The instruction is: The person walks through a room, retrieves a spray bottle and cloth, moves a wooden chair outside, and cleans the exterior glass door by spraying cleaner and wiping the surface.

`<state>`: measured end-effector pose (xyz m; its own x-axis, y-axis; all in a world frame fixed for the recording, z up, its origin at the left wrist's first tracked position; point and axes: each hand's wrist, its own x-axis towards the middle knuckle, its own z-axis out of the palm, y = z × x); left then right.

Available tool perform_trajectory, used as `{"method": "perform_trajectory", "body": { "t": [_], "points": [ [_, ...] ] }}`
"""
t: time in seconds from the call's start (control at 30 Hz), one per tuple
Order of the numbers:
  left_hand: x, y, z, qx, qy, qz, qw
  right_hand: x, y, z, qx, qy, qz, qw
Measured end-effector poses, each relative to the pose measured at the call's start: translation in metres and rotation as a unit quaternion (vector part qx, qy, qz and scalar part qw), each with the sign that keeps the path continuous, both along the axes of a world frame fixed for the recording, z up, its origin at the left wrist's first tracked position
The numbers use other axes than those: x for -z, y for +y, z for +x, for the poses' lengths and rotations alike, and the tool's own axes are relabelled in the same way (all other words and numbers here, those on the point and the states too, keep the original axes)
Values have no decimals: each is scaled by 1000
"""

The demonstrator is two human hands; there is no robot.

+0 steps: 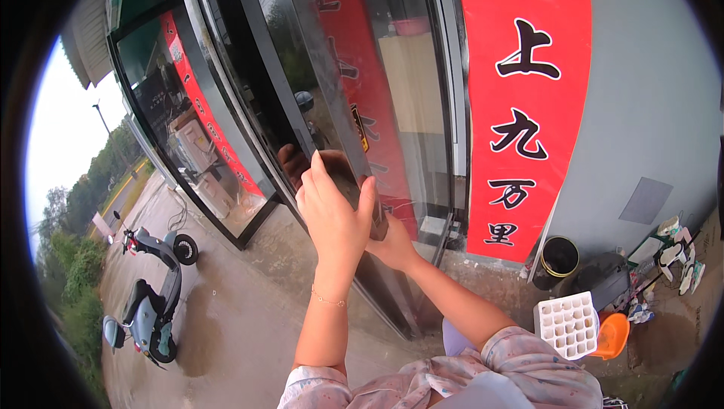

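Note:
A dark brown, glossy casing [338, 170] with rounded corners is at the metal-framed edge of a glass door [421, 183]. Whether it is a lock fixed to the door or a loose device, I cannot tell. My left hand [334, 217] grips it, fingers along the left side and thumb on the right. On that wrist is a thin chain bracelet [328, 299]. Below and to the right, my right hand [393, 244] holds the lower end of the casing, its fingers mostly hidden behind it. Dark glass beside the left fingers mirrors a hand.
A red banner [526, 126] with black writing hangs at right. Below stand a black bucket [559, 256], a white egg tray [565, 324], an orange basin [612, 334] and shoes [676, 262]. At left, a scooter [153, 296] stands on wet concrete, near another glass panel [153, 81].

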<state>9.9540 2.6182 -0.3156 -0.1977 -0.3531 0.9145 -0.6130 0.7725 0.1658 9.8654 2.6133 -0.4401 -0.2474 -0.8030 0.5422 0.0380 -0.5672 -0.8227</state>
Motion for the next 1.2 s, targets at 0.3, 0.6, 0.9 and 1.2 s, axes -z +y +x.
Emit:
{"method": "perform_trajectory", "body": {
  "t": [0.3,0.6,0.9,1.2],
  "points": [
    [9,-1,10,61,34,-30,997,8,4,-6,49,105,111,987],
    [9,-25,21,92,64,-57,992,-8,-4,18,107,72,-24,991],
    [16,-90,49,106,100,-113,983,-2,-59,52,77,35,-60,995],
    [20,-228,138,127,52,-13,990,-1,-210,126,63,81,-75,992]
  ]
}}
